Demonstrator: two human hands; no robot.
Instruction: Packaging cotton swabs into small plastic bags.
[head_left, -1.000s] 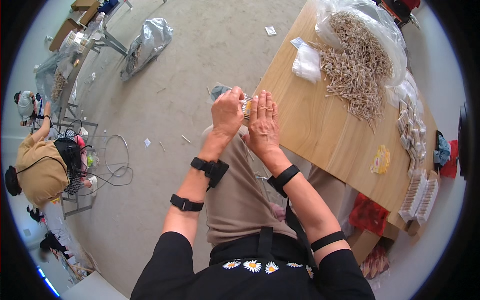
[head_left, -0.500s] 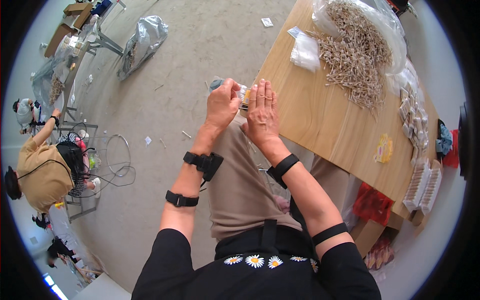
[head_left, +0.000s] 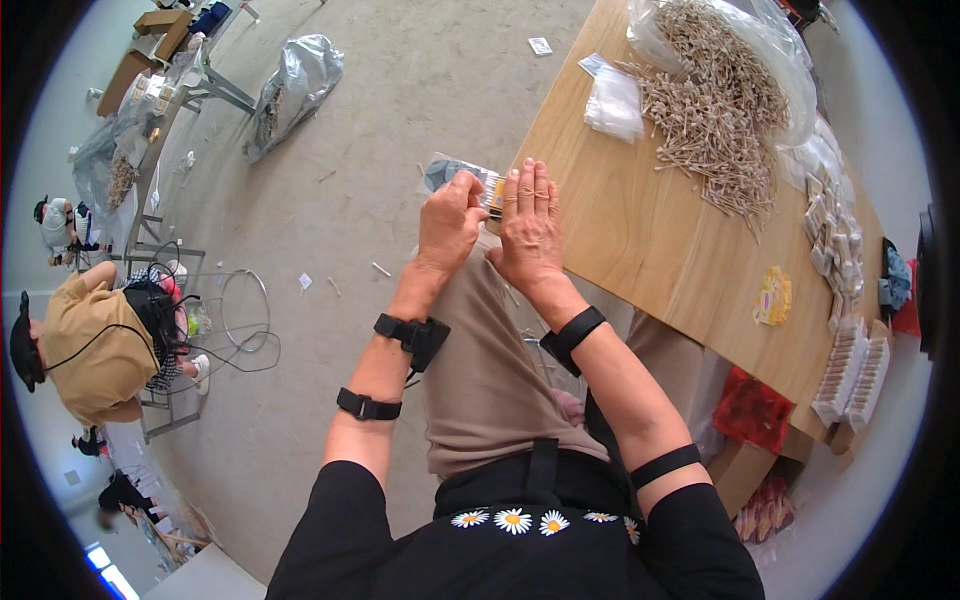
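At the table's left edge is a small clear plastic bag (head_left: 455, 172) of cotton swabs, with a yellow and a dark grey part showing. My left hand (head_left: 447, 225) pinches the bag at its near side, fingers curled in. Across the bag's right end my right hand (head_left: 528, 222) lies flat, fingers straight and together, at the table edge. The palm hides part of the bag. Farther right on the wooden table (head_left: 660, 250) spreads a heap of loose brown-stick cotton swabs (head_left: 720, 120), spilling from a large clear bag (head_left: 795, 75).
A stack of clear bags (head_left: 613, 103) lies left of the heap. Yellow cards (head_left: 773, 295) sit near the right side, by rows of filled packs (head_left: 840, 375). A silvery plastic sack (head_left: 300, 90) stands on the floor. Another person (head_left: 95, 340) sits at the far left.
The view has shifted slightly, moving the surroundings a little to the right. More of the bag's grey end shows beyond my left hand. My right hand keeps its flat pose.
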